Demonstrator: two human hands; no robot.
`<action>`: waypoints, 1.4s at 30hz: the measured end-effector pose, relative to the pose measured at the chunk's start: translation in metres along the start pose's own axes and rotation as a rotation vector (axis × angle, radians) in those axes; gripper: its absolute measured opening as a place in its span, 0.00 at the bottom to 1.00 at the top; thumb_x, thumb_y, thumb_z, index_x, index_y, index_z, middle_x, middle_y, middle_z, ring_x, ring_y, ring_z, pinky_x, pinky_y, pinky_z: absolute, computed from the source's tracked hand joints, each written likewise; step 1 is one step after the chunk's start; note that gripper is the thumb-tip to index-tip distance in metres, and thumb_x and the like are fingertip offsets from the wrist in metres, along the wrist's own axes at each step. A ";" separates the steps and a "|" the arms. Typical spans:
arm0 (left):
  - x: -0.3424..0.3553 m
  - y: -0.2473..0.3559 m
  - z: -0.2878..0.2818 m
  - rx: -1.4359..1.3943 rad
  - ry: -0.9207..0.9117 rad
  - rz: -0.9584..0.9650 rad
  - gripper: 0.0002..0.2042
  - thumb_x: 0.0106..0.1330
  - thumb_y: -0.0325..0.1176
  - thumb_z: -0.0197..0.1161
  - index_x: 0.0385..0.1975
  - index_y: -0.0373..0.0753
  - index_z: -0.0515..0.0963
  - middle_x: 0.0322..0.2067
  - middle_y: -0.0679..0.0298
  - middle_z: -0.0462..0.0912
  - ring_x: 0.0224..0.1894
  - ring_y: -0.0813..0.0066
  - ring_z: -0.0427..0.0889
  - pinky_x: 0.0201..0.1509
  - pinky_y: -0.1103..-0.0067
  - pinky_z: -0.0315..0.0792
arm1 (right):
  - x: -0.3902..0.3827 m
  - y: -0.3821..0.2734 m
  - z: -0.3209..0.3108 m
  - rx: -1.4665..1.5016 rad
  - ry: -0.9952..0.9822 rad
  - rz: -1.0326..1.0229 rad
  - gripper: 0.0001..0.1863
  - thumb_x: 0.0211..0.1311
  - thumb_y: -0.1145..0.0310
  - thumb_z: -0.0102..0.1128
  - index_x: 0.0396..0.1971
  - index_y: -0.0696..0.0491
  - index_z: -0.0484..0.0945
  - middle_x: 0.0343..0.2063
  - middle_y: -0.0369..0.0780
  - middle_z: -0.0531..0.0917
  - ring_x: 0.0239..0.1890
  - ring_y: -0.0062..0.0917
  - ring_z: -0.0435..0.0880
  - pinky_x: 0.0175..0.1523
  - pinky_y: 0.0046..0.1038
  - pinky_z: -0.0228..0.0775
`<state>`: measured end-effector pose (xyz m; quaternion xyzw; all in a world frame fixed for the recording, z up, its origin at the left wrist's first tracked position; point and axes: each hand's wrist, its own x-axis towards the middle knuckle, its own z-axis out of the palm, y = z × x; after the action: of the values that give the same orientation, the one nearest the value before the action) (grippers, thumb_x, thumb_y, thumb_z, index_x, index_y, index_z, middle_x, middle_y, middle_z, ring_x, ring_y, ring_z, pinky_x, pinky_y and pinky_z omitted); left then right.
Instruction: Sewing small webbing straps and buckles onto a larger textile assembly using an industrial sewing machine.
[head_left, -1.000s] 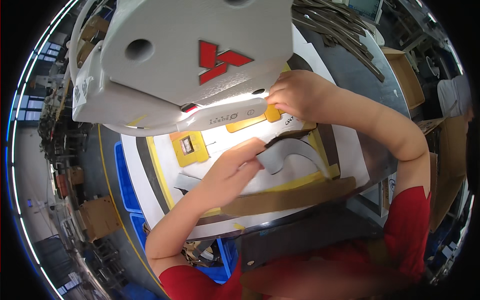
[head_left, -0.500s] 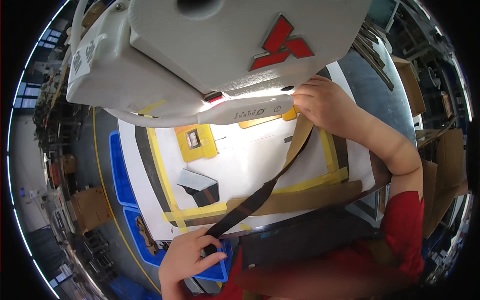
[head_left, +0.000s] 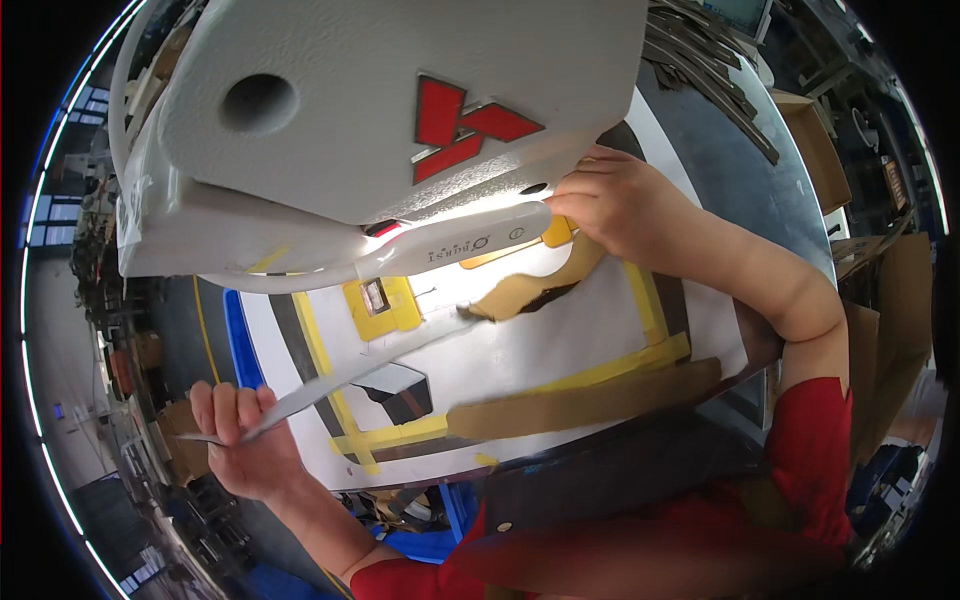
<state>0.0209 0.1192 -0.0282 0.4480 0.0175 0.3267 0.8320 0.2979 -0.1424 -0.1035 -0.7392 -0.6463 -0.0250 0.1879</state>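
Observation:
My left hand (head_left: 250, 440) is raised at the left, beyond the table edge, its fingers closed on the end of a long strap (head_left: 340, 375). The strap runs taut across the table toward my right hand. Its left stretch looks light grey; the part nearer my right hand is tan with a dark edge and twisted. My right hand (head_left: 625, 205) is beside the white sewing machine head (head_left: 330, 130), closed on the strap's other end. Its fingertips are partly hidden by the machine and the white lamp (head_left: 455, 240). Below the strap lies a folded dark-and-grey strap piece (head_left: 400, 392).
A yellow block (head_left: 385, 306) sits on the white tabletop (head_left: 520, 365), bordered with yellow tape. A brown strip (head_left: 585, 398) lies along the near edge. Several dark strips (head_left: 715, 75) rest on the metal surface at the far right. Blue bins (head_left: 455, 515) stand below the table.
My left hand has moved up and left from the near table edge, carrying the strap end; the strap now shows its grey side. My view has shifted slightly. My right hand stays by the machine.

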 end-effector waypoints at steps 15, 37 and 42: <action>0.055 -0.163 0.025 1.331 -0.350 -0.193 0.13 0.58 0.31 0.64 0.43 0.37 0.80 0.41 0.57 0.82 0.47 0.64 0.80 0.52 0.73 0.71 | 0.003 -0.002 -0.002 0.014 0.052 -0.039 0.14 0.49 0.78 0.56 0.38 0.58 0.79 0.42 0.41 0.82 0.46 0.29 0.79 0.64 0.35 0.60; 0.035 -0.148 0.054 1.639 -0.860 0.141 0.20 0.57 0.33 0.65 0.51 0.41 0.74 0.50 0.60 0.78 0.50 0.59 0.75 0.55 0.68 0.66 | 0.005 -0.013 -0.001 0.011 0.059 -0.039 0.21 0.50 0.61 0.66 0.44 0.53 0.78 0.42 0.38 0.75 0.48 0.29 0.73 0.61 0.40 0.58; 0.034 -0.158 0.050 1.705 -0.820 0.240 0.23 0.56 0.33 0.65 0.54 0.43 0.73 0.53 0.65 0.75 0.53 0.62 0.74 0.57 0.67 0.65 | -0.001 -0.010 -0.001 0.051 0.053 -0.025 0.20 0.52 0.63 0.65 0.43 0.57 0.77 0.44 0.39 0.78 0.45 0.31 0.78 0.64 0.40 0.57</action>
<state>0.1475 0.0405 -0.1085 0.9823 -0.0892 0.1047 0.1275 0.2887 -0.1429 -0.1004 -0.7252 -0.6506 -0.0304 0.2232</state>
